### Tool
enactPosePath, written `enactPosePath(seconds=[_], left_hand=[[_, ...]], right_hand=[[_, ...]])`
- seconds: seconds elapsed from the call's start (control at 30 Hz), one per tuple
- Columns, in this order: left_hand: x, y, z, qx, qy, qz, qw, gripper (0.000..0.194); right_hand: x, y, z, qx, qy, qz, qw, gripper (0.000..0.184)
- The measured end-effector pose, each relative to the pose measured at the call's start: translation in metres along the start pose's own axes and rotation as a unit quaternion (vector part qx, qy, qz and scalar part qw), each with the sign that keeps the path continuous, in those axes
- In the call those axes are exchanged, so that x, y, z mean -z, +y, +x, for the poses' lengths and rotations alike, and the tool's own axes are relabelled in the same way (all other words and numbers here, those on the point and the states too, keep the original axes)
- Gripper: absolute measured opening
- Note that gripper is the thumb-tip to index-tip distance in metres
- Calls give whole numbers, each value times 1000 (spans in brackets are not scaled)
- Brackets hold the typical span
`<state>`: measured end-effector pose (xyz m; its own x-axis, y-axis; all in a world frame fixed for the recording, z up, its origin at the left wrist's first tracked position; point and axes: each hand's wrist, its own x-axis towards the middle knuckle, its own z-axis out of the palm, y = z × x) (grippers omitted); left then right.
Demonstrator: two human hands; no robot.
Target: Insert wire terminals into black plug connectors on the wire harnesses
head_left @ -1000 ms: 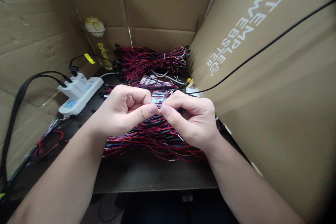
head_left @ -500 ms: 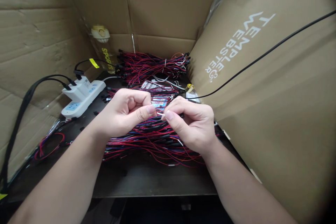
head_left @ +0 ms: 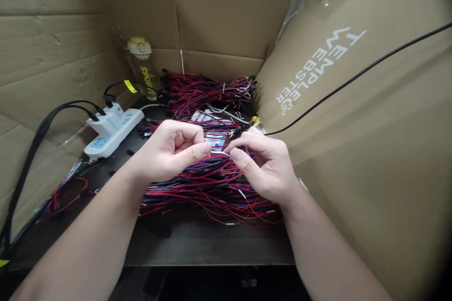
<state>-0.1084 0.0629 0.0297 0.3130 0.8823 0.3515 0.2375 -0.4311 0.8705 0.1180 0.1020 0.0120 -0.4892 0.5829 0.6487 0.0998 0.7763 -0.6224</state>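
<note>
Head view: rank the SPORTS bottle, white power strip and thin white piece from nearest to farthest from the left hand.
1. Thin white piece: pinched by the left hand.
2. White power strip: left of that hand.
3. SPORTS bottle: back-left corner.

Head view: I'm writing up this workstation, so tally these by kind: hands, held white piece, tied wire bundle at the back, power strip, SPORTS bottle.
Left hand and right hand: 2
Thin white piece held between them: 1
Tied wire bundle at the back: 1
Power strip: 1
SPORTS bottle: 1
Total: 6
</note>
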Motion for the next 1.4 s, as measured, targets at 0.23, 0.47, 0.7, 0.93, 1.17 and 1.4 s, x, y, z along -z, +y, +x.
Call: enactPosePath(seconds=[0.23,0.47,0.7,0.93,1.17,1.4], left_hand=[[11,-12,0,-39,-38,-9,998,76],[41,1,-10,81,-70,120,987,51],[82,-21,-12,155,-17,92,984,35],[97,-43,-12,241,-1,143,960,37],[82,-36,-8,301,158,-76,937,36],[90,9,-27,176,174,-52,968,47]], right_hand=[[0,-2,1,-175,107,365,908,16],[22,19,13,-195,217,479,828,8],[23,45,19,-222,224,408,857,11],[24,65,23,-237,235,406,851,20],[27,62,22,-236,241,438,833,20],[28,77,22,-228,252,420,841,19]])
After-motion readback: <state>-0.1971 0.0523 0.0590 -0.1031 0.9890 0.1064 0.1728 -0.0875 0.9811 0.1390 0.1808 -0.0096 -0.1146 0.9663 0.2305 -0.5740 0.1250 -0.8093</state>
